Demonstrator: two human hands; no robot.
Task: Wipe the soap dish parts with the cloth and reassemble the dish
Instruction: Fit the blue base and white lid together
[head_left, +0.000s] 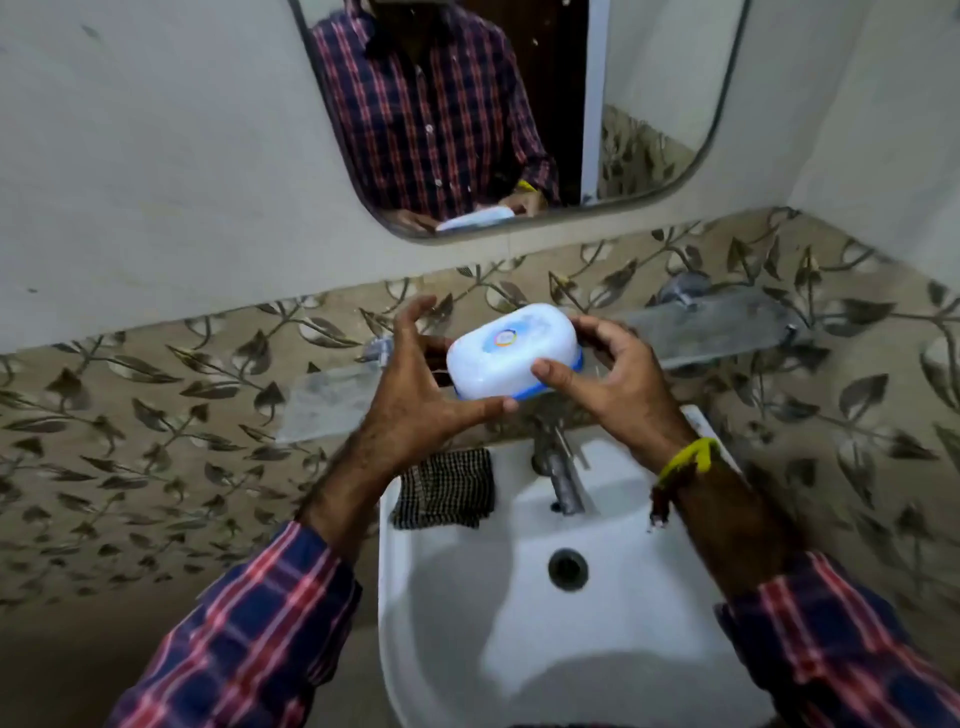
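Observation:
A white soap dish (511, 351) with a blue rim at its base and a round sticker on its lid is held above the glass shelf (717, 325). The lid sits on the base. My left hand (415, 379) holds its left end, thumb under the front edge and fingers spread behind. My right hand (613, 371) grips its right end, thumb on the front of the lid. A dark checked cloth (447, 488) lies folded on the back left corner of the white sink (415, 597), untouched.
A metal tap (561, 478) stands at the back of the sink, just below the dish. The drain (568, 569) is in the basin's middle. A mirror (519, 104) hangs on the wall above, and leaf-patterned tiles surround the sink.

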